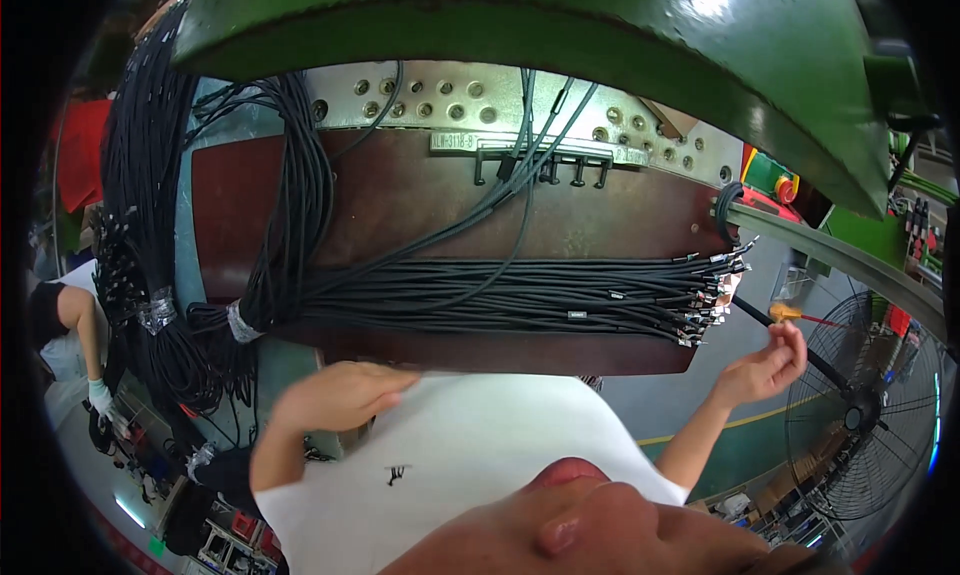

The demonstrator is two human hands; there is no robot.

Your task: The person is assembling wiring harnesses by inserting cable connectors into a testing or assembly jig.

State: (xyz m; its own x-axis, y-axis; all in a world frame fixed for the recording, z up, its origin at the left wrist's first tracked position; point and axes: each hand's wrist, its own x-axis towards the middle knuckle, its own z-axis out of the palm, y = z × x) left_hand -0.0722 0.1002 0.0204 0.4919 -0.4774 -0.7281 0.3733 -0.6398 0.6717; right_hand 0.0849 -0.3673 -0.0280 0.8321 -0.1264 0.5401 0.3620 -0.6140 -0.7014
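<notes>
Black cable with orange-tipped end [783, 313] sat pinched in the right hand [765, 367]; left hand [335, 395] lay flat, spread; best gripped near the tip.

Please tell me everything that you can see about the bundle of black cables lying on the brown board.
The bundle of black cables is many thin, rubbery-looking wires lying side by side, flat across the brown board. At its left, grey tape binds it where it curves up to more hanging cable. At its right, the ends fan out past the board edge with small metal connectors. A few grey wires cross over it. The right hand is raised near those ends and pinches a single black wire; the left hand rests below, apart from the bundle.
</notes>
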